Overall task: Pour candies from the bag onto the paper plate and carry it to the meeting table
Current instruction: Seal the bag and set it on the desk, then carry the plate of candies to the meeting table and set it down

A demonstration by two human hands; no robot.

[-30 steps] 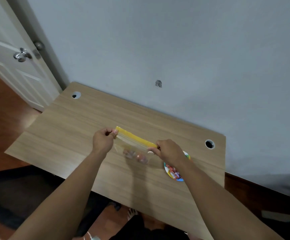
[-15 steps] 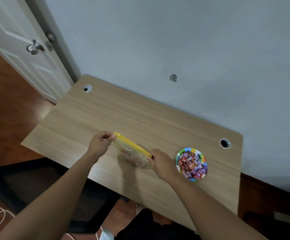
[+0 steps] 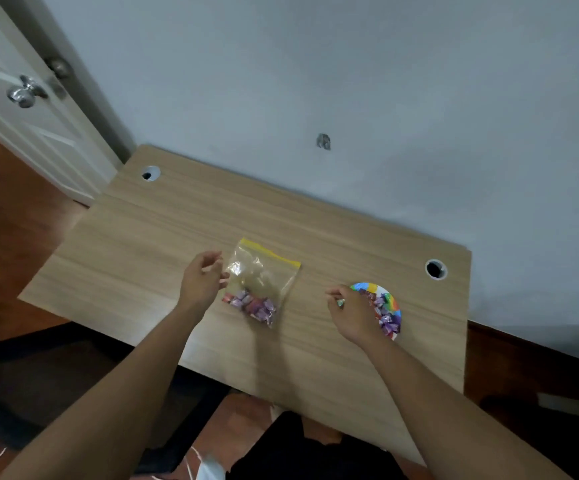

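A clear zip bag (image 3: 263, 282) with a yellow seal strip lies flat on the wooden desk (image 3: 163, 244), with wrapped purple and red candies bunched at its near end. My left hand (image 3: 202, 282) hovers just left of the bag, fingers apart, holding nothing. A small rainbow-rimmed paper plate (image 3: 390, 301) heaped with candies sits at the right. Over the plate's left edge is my right hand (image 3: 352, 315), fingers curled; I cannot tell whether it grips the rim. Part of the plate is hidden by that hand.
The desk stands against a grey wall, with cable holes at back left (image 3: 150, 173) and back right (image 3: 436, 269). A white door with a metal knob (image 3: 24, 94) is at far left. Wood floor and a dark mat lie below the desk's near edge.
Both hands have let go of the bag, which now lies flat on the desk. My right hand has moved right to the plate. The left hand has opened beside the bag.
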